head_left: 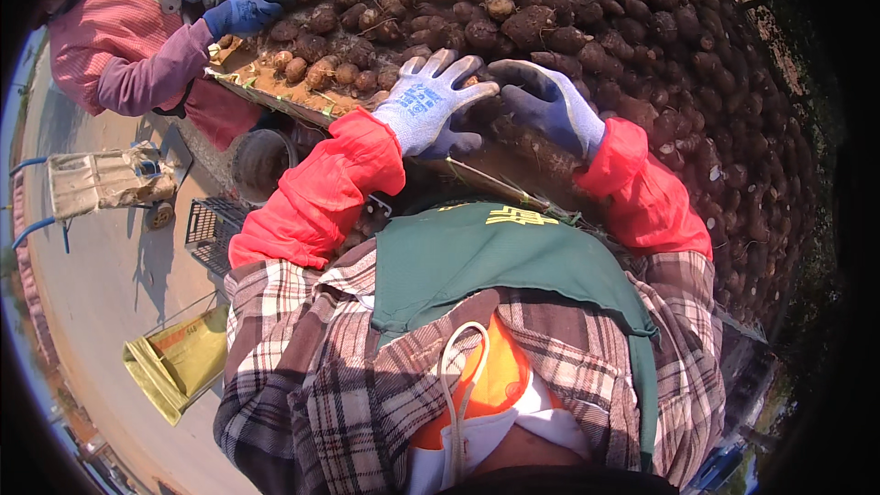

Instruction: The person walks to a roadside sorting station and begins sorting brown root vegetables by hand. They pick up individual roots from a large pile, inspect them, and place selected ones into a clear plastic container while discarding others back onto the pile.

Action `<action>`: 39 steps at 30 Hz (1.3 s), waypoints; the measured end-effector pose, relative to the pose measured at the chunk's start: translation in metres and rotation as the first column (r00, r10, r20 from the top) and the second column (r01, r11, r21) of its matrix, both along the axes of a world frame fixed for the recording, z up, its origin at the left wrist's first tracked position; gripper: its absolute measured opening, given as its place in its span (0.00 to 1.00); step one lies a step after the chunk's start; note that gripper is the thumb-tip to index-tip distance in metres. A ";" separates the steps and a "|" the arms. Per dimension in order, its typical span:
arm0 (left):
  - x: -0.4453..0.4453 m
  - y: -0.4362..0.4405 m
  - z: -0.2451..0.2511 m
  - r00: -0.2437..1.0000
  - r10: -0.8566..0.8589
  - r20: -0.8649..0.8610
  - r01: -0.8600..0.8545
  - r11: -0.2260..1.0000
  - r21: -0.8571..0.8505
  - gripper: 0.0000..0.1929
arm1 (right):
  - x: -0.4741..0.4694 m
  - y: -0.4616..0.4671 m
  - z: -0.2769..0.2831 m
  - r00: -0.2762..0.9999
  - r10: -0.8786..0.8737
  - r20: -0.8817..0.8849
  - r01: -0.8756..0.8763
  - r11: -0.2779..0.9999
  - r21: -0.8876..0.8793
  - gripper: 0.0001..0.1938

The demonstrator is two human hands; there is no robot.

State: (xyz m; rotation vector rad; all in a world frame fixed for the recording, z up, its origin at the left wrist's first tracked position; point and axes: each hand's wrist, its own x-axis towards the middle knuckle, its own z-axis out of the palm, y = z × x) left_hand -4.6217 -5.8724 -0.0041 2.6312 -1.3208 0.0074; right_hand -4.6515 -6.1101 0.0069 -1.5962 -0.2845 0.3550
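Note:
My left hand [433, 104], in a pale blue-grey work glove with dark palm coating, is spread over the near edge of a heap of brown taro-like tubers [481, 34]. A bit of light brown tuber [471, 81] shows between its fingers; its palm is hidden. Close on the right, my right hand [553, 106] wears a matching glove. Its fingers curve and its thumb stands apart, with nothing visible between them. Below both hands runs a board edge [491, 179] tied with green string. Both of my forearms wear red sleeve covers [313, 192].
A co-worker's blue-gloved hand [247, 14] reaches onto the heap at upper left. Smaller tubers [323, 72] lie there on a tan surface. Left stand a dark bucket [261, 163], a black plastic crate [214, 230], a yellow bag [182, 364] and a hand cart [110, 182].

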 end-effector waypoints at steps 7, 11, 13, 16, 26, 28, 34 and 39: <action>0.085 0.095 -0.024 0.931 0.350 0.103 -0.358 0.931 0.066 0.35 | -0.023 -0.103 0.027 0.748 -0.196 0.634 0.573 0.673 -0.468 0.18; 0.131 0.140 -0.008 0.729 0.590 0.348 -0.676 0.700 0.229 0.37 | -0.036 -0.130 0.002 0.636 0.132 0.761 0.694 0.334 -0.638 0.21; 0.130 0.114 0.003 0.773 0.524 0.357 -0.562 0.827 0.003 0.36 | -0.035 -0.137 -0.010 0.658 0.159 0.736 0.671 0.319 -0.669 0.23; 0.104 0.026 0.012 0.914 0.120 0.387 -0.019 0.967 -0.256 0.34 | -0.027 -0.145 -0.021 0.655 0.063 0.753 0.661 0.435 -0.612 0.21; 0.144 -0.089 -0.011 0.894 0.092 0.438 -0.138 0.988 0.074 0.23 | -0.026 -0.152 -0.029 0.637 0.051 0.769 0.708 0.358 -0.610 0.18; 0.160 -0.053 -0.009 0.928 0.303 0.215 -0.306 0.952 -0.022 0.32 | -0.031 -0.140 -0.021 0.533 0.164 0.830 0.782 0.281 -0.557 0.18; 0.189 0.130 -0.022 0.848 0.518 0.117 -0.526 0.848 0.060 0.35 | -0.027 -0.046 -0.014 0.550 0.324 0.770 0.425 0.684 -0.592 0.22; 0.145 0.171 -0.026 0.762 0.608 0.223 -0.626 0.780 0.014 0.29 | -0.004 0.017 -0.041 0.756 0.473 0.451 0.206 0.483 -0.851 0.28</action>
